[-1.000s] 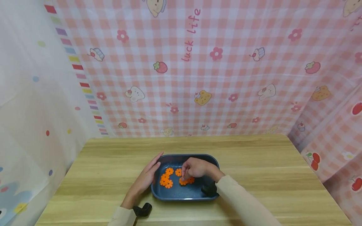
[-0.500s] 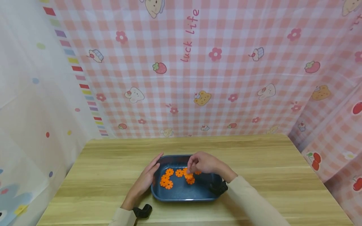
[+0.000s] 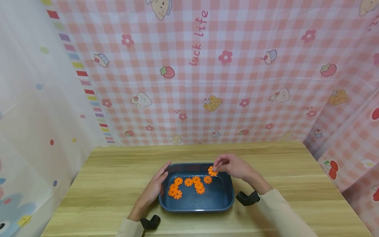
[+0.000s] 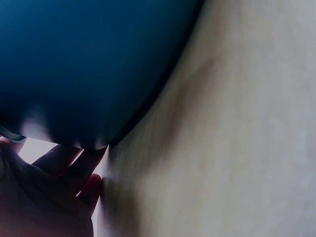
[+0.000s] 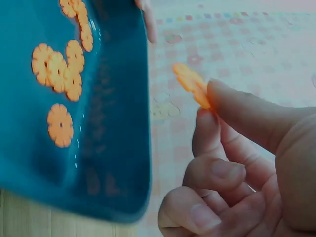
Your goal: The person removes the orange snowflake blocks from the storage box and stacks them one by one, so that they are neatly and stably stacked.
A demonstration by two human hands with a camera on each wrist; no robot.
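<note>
Thumb and forefinger of your right hand (image 3: 237, 165) pinch one orange flower-shaped disc (image 3: 212, 171) near its edge, probably because so thin a piece gives little else to hold. Your other fingers curl in toward the palm, which seems to leave most of that disc's face uncovered. It hangs over the upper-right part of the dark blue tray (image 3: 196, 210), apart from the discs lying inside.

Your left hand (image 3: 154, 187) lies open at the tray's left side, fingers fairly straight and touching its outer wall; that contact likely steadies the tray on the wooden worktop (image 3: 103, 191).

Inside, the loose discs lie flat or partly overlapping: one cluster (image 3: 175, 188) at the tray's left, another group (image 3: 198, 185) around its upper middle, and a lone disc (image 3: 208, 180) just right of that. Overlaps make an exact count uncertain. The tray sits low in the centre of the frame, between your hands, presumably so both reach it easily. Its raised walls should hold the loose pieces together.
</note>
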